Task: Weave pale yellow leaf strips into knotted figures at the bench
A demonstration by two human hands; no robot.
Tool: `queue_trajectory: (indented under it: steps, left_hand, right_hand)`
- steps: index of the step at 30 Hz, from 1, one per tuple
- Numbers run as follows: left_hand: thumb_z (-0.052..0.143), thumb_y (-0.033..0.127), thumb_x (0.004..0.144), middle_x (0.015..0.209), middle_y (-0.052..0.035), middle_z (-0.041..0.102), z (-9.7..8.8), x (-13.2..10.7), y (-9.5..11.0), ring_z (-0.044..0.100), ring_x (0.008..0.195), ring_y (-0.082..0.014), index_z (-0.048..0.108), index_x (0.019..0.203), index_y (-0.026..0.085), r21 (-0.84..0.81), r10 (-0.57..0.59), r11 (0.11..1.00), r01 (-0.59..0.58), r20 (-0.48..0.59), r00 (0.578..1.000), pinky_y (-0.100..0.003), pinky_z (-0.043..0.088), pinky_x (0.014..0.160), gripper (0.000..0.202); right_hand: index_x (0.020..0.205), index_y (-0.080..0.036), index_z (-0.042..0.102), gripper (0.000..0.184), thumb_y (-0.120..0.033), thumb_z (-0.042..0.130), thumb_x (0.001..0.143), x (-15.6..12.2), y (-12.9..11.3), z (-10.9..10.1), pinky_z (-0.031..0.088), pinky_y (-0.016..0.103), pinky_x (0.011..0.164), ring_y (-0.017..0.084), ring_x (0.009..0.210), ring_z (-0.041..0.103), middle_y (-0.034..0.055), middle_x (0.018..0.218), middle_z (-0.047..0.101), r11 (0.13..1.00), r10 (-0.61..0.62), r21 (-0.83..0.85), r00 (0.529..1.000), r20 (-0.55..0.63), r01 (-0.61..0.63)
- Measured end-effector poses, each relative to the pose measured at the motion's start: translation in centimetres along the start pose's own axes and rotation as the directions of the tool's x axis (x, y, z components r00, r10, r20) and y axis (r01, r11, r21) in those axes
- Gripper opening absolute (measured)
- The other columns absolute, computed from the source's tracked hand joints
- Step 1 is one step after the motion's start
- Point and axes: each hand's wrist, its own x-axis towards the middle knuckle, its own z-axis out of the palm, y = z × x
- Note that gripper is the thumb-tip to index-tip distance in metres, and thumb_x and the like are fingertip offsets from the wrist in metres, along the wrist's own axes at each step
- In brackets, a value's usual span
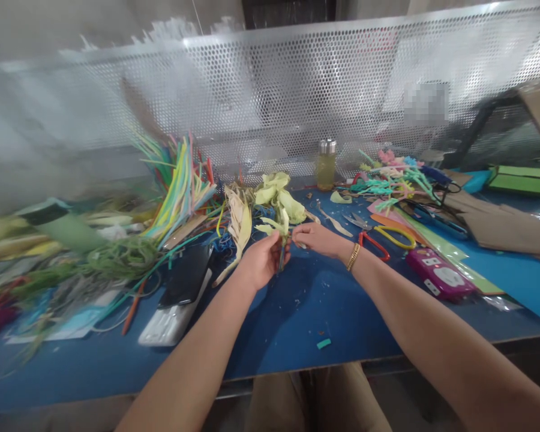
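Note:
My left hand [261, 263] is wrapped round the lower stem of a pale yellow-green craft flower [275, 191], which stands upright with its petals above my fingers. Beside it, my right hand [318, 236], with a gold band at the wrist, has its fingertips pinched together close to the stem. What lies in that pinch is too small to make out. Dry, straw-coloured leaves [237, 219] are just left of the flower. Scissors [380, 234] with red and yellow handles rest open on the table, right of my right hand.
Behind the blue table [328, 306] stands a perforated metal screen [292, 90]. A phone [186, 276], bundled coloured pipe cleaners [180, 186] and green strands [123, 261] lie left. A capped bottle [326, 168] stands behind; a purple device [437, 275] and cardboard [499, 219] lie right.

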Motion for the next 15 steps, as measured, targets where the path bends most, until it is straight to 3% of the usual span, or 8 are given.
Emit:
queue_trajectory:
  steps: [4,10,15]
  left_hand:
    - [0.059,0.037,0.088,0.076,-0.0076,0.067,0.02,-0.33,0.51,0.063,0.064,-0.0135,0.069,0.083,0.013,-0.018,-0.066,0.998,0.067,0.008,0.998,-0.025,0.052,0.059,0.026]
    - [0.069,0.025,0.079,0.072,-0.0041,0.067,-0.08,-0.15,0.22,0.061,0.060,-0.0122,0.069,0.077,0.017,-0.005,-0.027,1.000,0.027,-0.024,0.999,-0.023,0.049,0.056,0.008]
    - [0.068,0.021,0.079,0.072,-0.0047,0.067,-0.15,-0.09,0.18,0.062,0.061,-0.0125,0.069,0.076,0.017,-0.027,-0.036,0.999,0.036,-0.026,0.999,-0.023,0.050,0.057,0.006]
  right_hand:
    - [0.061,-0.019,0.050,0.014,-0.024,0.048,0.074,0.04,0.28,0.01,0.028,0.024,0.050,0.008,0.050,0.036,-0.0060,0.054,0.044,0.998,0.014,0.064,1.000,-0.005,-0.014]
    - [0.060,-0.019,0.050,0.015,-0.024,0.049,0.074,-0.22,-0.45,0.14,0.030,0.024,0.050,0.008,0.048,0.038,-0.0063,0.053,0.045,0.998,0.020,0.052,1.000,0.009,-0.021]
    - [0.062,-0.019,0.051,0.015,-0.025,0.050,0.075,-0.30,-0.64,0.26,0.031,0.023,0.049,0.008,0.047,0.039,-0.0066,0.052,0.044,0.998,0.031,0.059,0.999,0.013,-0.032]
